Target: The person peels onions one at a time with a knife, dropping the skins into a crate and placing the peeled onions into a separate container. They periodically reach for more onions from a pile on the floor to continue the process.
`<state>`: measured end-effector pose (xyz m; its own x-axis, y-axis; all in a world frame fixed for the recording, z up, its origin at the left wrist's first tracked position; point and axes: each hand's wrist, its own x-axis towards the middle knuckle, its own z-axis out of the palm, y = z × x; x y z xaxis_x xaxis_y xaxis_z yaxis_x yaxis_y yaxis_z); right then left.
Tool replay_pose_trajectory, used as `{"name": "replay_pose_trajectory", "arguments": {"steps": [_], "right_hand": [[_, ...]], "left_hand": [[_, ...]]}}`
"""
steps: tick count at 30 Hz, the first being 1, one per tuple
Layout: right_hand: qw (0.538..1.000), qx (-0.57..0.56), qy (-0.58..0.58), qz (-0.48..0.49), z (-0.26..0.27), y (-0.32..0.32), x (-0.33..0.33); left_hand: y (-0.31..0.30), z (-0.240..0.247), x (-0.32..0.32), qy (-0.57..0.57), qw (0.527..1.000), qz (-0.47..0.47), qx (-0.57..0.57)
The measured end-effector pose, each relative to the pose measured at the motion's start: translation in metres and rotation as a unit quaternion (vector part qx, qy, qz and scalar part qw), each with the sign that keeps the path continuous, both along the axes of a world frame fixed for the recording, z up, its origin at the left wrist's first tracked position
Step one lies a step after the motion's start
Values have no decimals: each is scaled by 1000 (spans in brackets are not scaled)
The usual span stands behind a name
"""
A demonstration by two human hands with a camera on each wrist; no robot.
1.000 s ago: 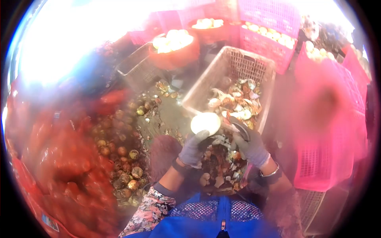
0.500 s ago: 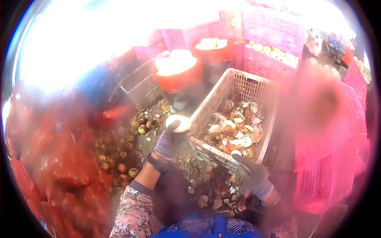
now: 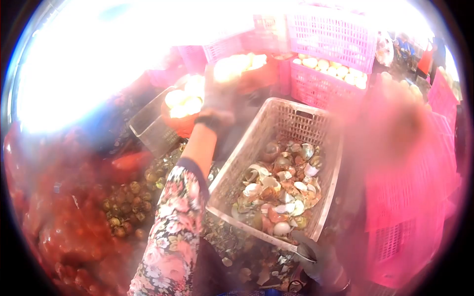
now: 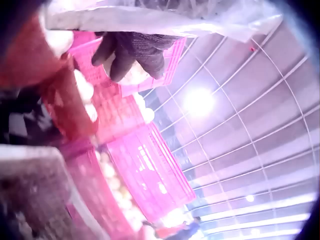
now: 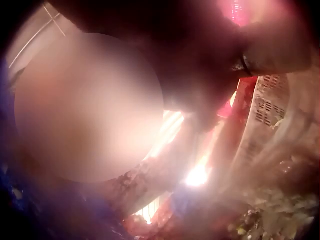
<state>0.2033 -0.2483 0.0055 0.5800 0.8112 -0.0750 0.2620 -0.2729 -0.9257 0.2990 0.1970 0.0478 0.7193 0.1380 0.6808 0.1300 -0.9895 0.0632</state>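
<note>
My left hand, in a dark knit glove, reaches forward to the tubs and is blurred in the head view. In the left wrist view its fingers curl over a pale peeled onion. Peeled onions fill a red tub beside the wrist, and another red tub stands behind. At the front right corner of the grey crate, my gloved right hand grips a slim dark knife-like tool. The right wrist view is mostly dark and blurred.
Onion skins and scraps lie in the crate. Unpeeled onions lie on the ground by red mesh sacks at left. Pink crates with peeled onions stand at the back, more pink crates at right.
My left hand has carried the peeled onion from in front of me, forward and left to the red tubs. My right hand stays near the crate's corner with its tool. The head view has shifted.
</note>
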Motion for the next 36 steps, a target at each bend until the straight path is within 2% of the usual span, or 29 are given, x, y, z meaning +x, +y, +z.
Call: {"name": "replay_pose_trajectory", "arguments": {"steps": [1, 2, 3, 4, 5, 7, 8, 10, 12, 13, 15, 16, 18, 19, 20, 21, 23, 24, 25, 26, 27, 28, 29, 31, 32, 33, 35, 36], "right_hand": [[998, -35, -62, 2, 8, 2, 4], [993, 23, -119, 5, -1, 3, 9], [993, 14, -116, -1, 0, 2, 10], [994, 4, -111, -7, 2, 2, 10], [994, -5, -105, -12, 3, 1, 8], [986, 8, -166, -7, -5, 0, 9], [980, 13, -197, -2, -10, 0, 9], [986, -15, -166, 20, -8, -1, 7], [987, -33, -150, 36, -15, 0, 2], [986, -24, -161, 39, -17, 2, 0], [982, -11, -182, 44, -18, 3, -4], [974, -38, -218, 41, -21, 5, -7], [962, -1, -269, 46, -21, 15, -12], [955, 15, -292, 51, -16, 19, -16], [970, -34, -231, 73, 4, 24, -24], [960, -41, -266, 74, -1, 24, -28], [935, -54, -335, 98, -19, 28, -36], [935, -64, -322, 134, -18, 35, -42], [914, -10, -377, 152, -23, 38, -47], [917, 15, -358, 175, -22, 41, -54], [920, 39, -337, 199, -21, 47, -61], [923, 36, -324, 206, -29, 50, -69], [926, 34, -311, 213, -37, 54, -75], [926, 8, -300, 230, -47, 63, -81], [924, -10, -301, 236, -51, 67, -82], [921, -40, -303, 243, -55, 69, -84], [911, -100, -308, 254, -61, 71, -84], [903, -136, -314, 259, -65, 71, -79]], "left_hand": [[6, 3, 13, 5, 994, -5, 110], [13, -10, 33, -32, 994, -105, -6], [22, -31, 55, -67, 969, -203, -121], [29, -53, 73, -97, 922, -294, -234], [37, -75, 87, -125, 852, -377, -341], [46, -100, 81, -128, 763, -433, -462], [50, -120, 52, -106, 764, -415, -483], [54, -161, -23, -64, 763, -376, -522], [20, -138, -87, -125, 645, -250, -712], [-11, -99, -120, -199, 491, -132, -838], [19, -131, -180, -208, 462, -165, -846], [39, -149, -215, -197, 440, -222, -847], [28, -153, -269, -227, 478, -175, -830], [5, -145, -296, -264, 528, -67, -805], [4, -159, -327, -259, 574, -51, -775], [-20, -158, -348, -283, 617, 50, -732], [-20, -218, -415, -269, 635, 115, -715], [-32, -244, -442, -263, 627, 140, -720], [-48, -261, -471, -262, 615, 173, -723], [-81, -252, -486, -265, 579, 222, -738], [-91, -291, -516, -264, 570, 241, -740], [-113, -307, -533, -292, 534, 253, -752], [-128, -325, -552, -201, 562, 337, -729], [-140, -437, -607, -155, 605, 342, -702], [-166, -399, -599, -164, 557, 372, -725], [-181, -382, -597, -171, 507, 396, -746], [-196, -398, -605, -186, 454, 383, -783], [-201, -425, -615, -132, 535, 383, -741]]}}
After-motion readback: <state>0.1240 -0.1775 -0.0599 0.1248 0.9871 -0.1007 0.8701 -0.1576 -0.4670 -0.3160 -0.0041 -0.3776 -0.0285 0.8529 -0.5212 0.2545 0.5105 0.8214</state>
